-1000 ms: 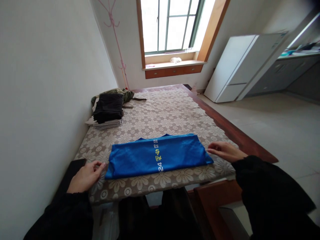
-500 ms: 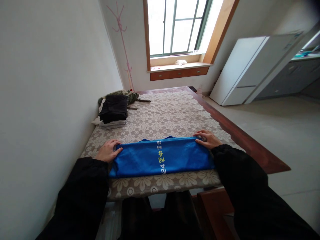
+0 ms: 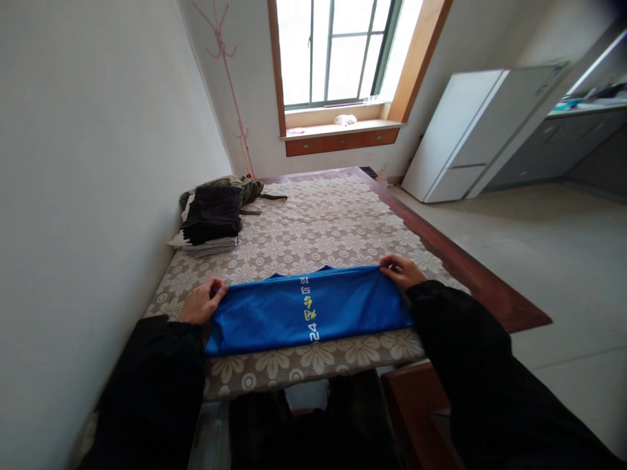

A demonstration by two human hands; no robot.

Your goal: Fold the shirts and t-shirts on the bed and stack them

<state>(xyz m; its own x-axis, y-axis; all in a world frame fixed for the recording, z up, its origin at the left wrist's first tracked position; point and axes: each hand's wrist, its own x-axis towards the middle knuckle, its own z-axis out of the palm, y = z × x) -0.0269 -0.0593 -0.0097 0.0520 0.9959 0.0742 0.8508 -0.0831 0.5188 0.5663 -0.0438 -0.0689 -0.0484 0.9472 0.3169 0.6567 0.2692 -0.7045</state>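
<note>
A blue garment with yellow and white print lies folded into a long strip across the near end of the table. My left hand pinches its far left corner, fingers closed on the cloth. My right hand grips the far right corner in the same way. Both arms wear black sleeves.
The table carries a beige floral lace cloth. A stack of folded dark and light clothes sits at the far left by the wall. A white fridge stands to the right, a window beyond. A wooden chair is near me.
Both hands went from beside the garment's ends to its far corners, then closed on the cloth there. The far edge now looks slightly lifted.
</note>
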